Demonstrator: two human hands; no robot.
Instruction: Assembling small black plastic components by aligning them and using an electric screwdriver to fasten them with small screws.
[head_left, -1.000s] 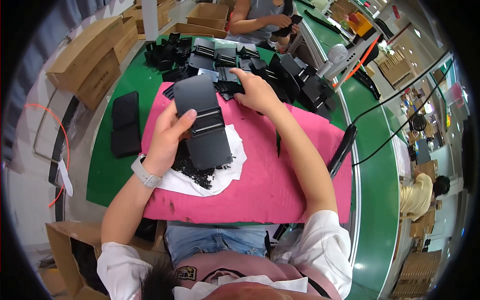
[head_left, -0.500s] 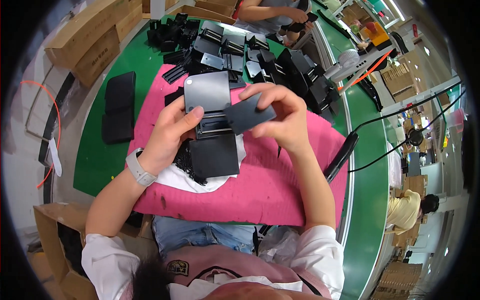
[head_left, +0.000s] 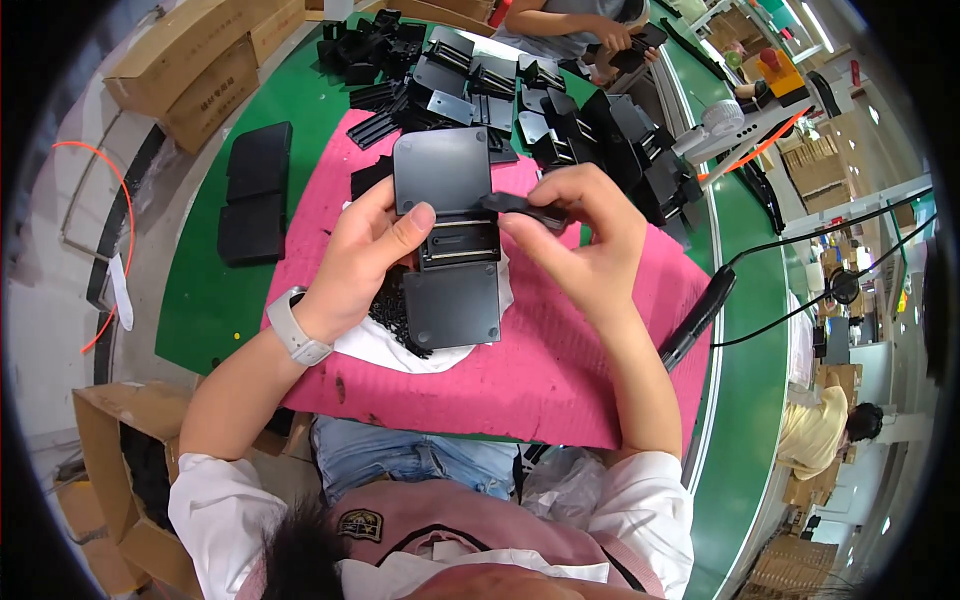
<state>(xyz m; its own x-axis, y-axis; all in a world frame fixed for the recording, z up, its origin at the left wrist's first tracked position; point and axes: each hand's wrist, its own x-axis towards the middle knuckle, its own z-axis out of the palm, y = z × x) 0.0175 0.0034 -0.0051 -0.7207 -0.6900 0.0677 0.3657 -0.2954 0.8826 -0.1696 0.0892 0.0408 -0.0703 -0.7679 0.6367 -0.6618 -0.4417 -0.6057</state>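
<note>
At frame centre, the hinged black plastic case [head_left: 450, 240] lies open over the pink mat [head_left: 560, 370]. The left hand [head_left: 355, 260] grips its left edge; the right hand [head_left: 580, 235] pinches a small black part [head_left: 520, 207] against it. Loose black parts [head_left: 560, 110] crowd the green table [head_left: 200, 310] above.

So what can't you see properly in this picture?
- Head view: the small black piece in the right hand is mostly covered by fingers, so its shape is unclear.
- The pile of tiny black bits on the white sheet is half hidden by the hinged black case and the left hand, and too small to tell apart.
- The other person's hands at the top are cut off by the edge.
</note>
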